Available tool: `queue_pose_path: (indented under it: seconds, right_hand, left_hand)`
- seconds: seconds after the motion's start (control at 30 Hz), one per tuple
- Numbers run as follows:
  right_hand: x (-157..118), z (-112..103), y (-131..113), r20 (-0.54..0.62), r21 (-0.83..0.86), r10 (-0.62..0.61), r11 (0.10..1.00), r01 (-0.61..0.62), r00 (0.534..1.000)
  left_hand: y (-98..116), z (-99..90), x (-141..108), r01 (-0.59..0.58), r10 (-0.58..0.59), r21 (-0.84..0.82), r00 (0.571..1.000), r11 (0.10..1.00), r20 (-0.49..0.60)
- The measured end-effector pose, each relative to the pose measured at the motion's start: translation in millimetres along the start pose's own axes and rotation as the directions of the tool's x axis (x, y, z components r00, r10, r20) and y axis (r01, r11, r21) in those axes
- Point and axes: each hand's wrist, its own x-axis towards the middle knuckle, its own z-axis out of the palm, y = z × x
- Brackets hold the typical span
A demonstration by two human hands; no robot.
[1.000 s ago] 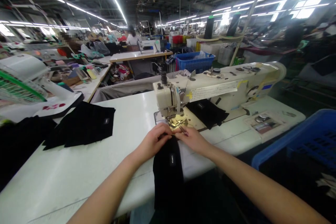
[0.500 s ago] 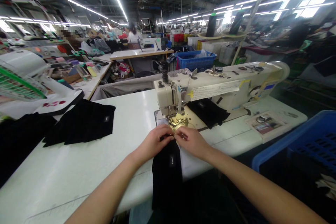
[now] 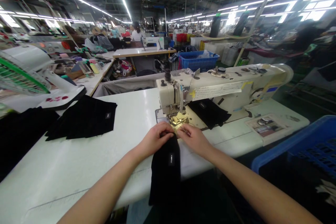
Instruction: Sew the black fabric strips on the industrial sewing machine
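A strip of black fabric [image 3: 165,175] with a small label hangs over the front edge of the table, its top end just before the needle area of a white sewing machine [image 3: 168,98]. My left hand [image 3: 160,135] pinches the top end of this fabric from the left side. Close beside it, my right hand [image 3: 191,137] has its thumb and fingers pressed together near the fabric's upper right corner; what lies between those fingertips is too small to make out. The machine's lamp lights the metal plate just beyond both hands.
Black fabric pieces [image 3: 85,117] lie stacked on the table's left, near a white fan [image 3: 28,71]. Another labelled black piece [image 3: 208,112] rests under the machine arm. A blue basket [image 3: 296,147] stands at the right, and another blue basket [image 3: 198,60] is behind the machine.
My right hand has shifted slightly right, away from my left fingertips. The left hand stays at the fabric's top end, and the hanging fabric has swung a little left at its bottom.
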Motion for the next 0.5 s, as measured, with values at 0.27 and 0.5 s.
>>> queue_pose_path:
  seconds: [0.27,0.5]
  right_hand:
    - [0.0,9.3,-2.8,0.036,-0.049,-0.043,0.998,0.044,0.998]
    - [-1.7,6.0,-2.2,0.006,-0.127,-0.054,0.990,0.054,0.999]
  left_hand:
    - [1.0,2.2,-0.9,0.006,-0.005,-0.046,0.999,0.999,0.037]
    - [0.6,3.8,0.2,0.026,-0.025,-0.031,0.998,0.999,0.051]
